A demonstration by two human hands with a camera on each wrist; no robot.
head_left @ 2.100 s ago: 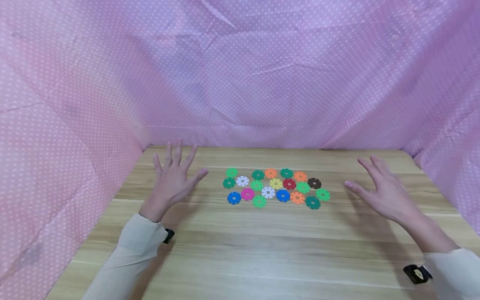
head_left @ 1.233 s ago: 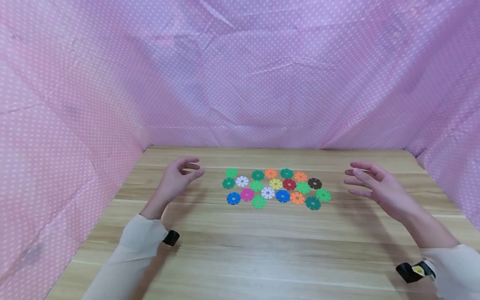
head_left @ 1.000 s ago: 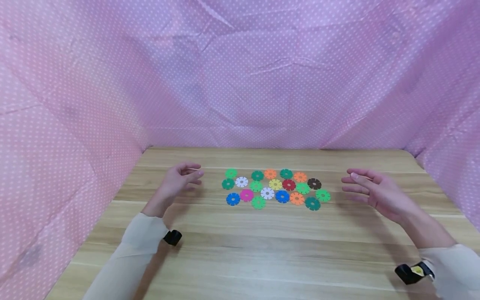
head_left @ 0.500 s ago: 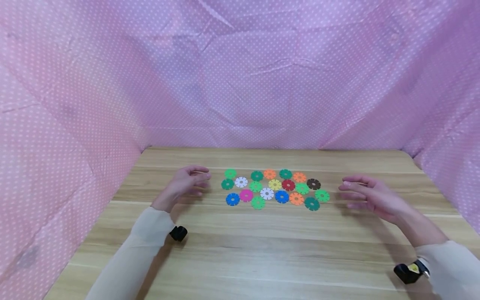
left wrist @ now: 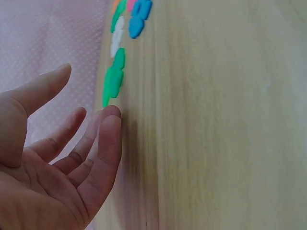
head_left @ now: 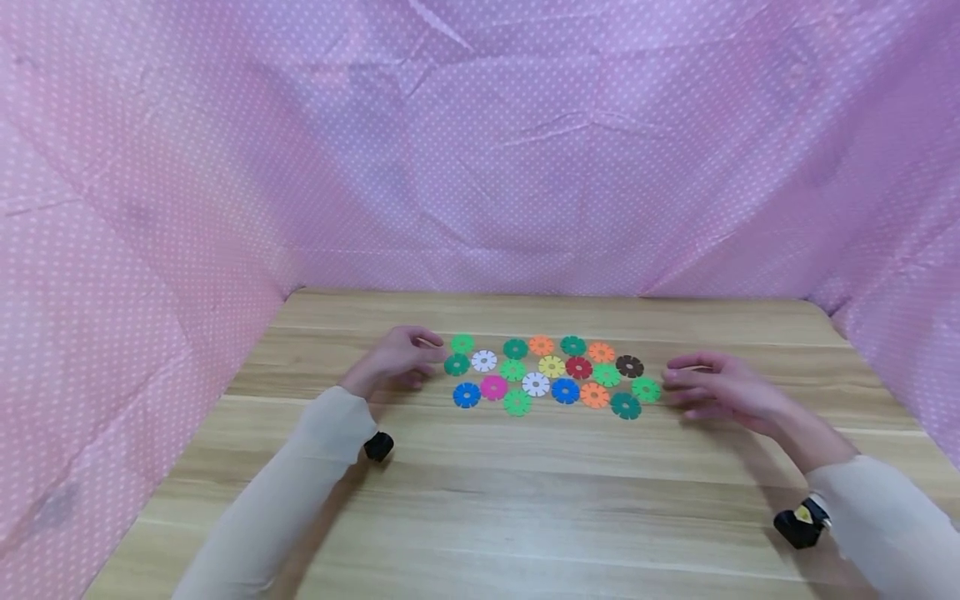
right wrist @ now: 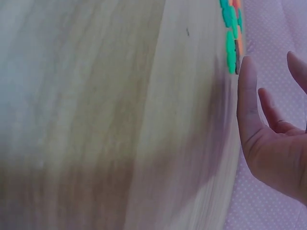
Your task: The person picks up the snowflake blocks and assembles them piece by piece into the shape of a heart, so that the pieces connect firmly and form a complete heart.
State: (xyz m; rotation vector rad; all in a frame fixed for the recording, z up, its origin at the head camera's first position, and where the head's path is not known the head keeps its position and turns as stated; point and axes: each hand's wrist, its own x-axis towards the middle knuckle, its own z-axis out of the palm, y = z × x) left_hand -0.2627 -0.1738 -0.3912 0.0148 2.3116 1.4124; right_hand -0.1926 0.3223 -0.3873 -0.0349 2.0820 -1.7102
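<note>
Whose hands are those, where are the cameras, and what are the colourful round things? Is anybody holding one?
They are a person's bare left hand and right hand; no robot. The wide picture comes from a camera on the person's head, looking down. The other two come from the wrist cameras, each watching its own hand, so the table looks tipped sideways. Flat colourful discs with notched edges lie on it, and a pink dotted cloth hangs behind. Neither hand holds a disc: each is beside an end of the group.
</note>
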